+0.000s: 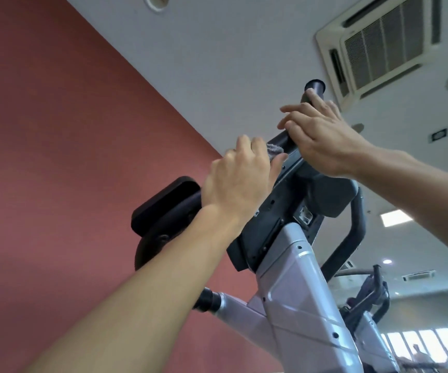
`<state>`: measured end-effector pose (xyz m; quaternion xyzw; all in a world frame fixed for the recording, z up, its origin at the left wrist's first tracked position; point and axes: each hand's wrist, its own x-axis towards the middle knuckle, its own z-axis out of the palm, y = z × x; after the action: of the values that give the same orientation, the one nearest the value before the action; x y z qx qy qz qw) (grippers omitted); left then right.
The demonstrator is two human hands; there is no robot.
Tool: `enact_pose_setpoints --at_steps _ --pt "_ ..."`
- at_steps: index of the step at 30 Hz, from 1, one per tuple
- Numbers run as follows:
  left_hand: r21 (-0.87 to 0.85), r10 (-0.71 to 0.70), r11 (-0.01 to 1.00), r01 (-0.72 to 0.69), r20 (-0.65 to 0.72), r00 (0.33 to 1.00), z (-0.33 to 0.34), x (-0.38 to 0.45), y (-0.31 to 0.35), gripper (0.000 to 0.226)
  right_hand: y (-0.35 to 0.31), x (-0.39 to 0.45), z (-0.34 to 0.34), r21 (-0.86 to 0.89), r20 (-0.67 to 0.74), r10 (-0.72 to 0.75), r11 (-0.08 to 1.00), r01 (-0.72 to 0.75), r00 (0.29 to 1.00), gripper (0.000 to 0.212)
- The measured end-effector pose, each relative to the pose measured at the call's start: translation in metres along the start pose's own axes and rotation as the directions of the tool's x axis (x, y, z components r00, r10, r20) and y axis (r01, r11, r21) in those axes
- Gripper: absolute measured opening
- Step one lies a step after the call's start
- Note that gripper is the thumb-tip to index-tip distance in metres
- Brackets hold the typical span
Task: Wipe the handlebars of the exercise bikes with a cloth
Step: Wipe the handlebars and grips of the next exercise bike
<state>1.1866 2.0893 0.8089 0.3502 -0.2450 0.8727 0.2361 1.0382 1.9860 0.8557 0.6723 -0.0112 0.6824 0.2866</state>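
Observation:
I look up at an exercise bike with a silver post (pixel 298 305) and a dark console (pixel 276 211). Its black handlebar (pixel 314 88) rises to the upper right. My right hand (pixel 322 138) rests on that bar below its end cap, fingers loosely spread over it. My left hand (pixel 239 179) is closed around a grey cloth (pixel 355 149), of which only a small tuft shows past the fingers, pressed against the top edge of the console by the bar's base. The left handlebar pad (pixel 163 203) sticks out beneath my left wrist.
A red wall (pixel 69 130) fills the left side. Overhead is a grey ceiling with an air-conditioning vent (pixel 379 44). A second bike's handlebars (pixel 373 292) stand behind at the lower right, in front of bright windows (pixel 432 343).

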Motion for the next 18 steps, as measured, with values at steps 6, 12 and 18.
enact_pose_setpoints --at_steps 6,12,18 --pt "0.010 -0.036 0.999 0.036 -0.015 0.999 -0.007 -0.021 -0.012 0.048 -0.015 0.010 -0.002 -0.203 0.020 -0.022 0.979 0.026 1.000 0.052" --pt "0.008 -0.010 1.000 0.009 0.039 0.999 -0.010 -0.025 -0.019 0.049 -0.006 0.015 0.003 -0.234 0.029 -0.205 0.950 0.206 0.978 0.054" --pt "0.057 -0.014 0.998 0.014 0.003 1.000 -0.002 -0.002 -0.001 0.048 0.005 0.012 0.008 -0.183 -0.015 -0.259 0.950 0.252 0.966 0.053"
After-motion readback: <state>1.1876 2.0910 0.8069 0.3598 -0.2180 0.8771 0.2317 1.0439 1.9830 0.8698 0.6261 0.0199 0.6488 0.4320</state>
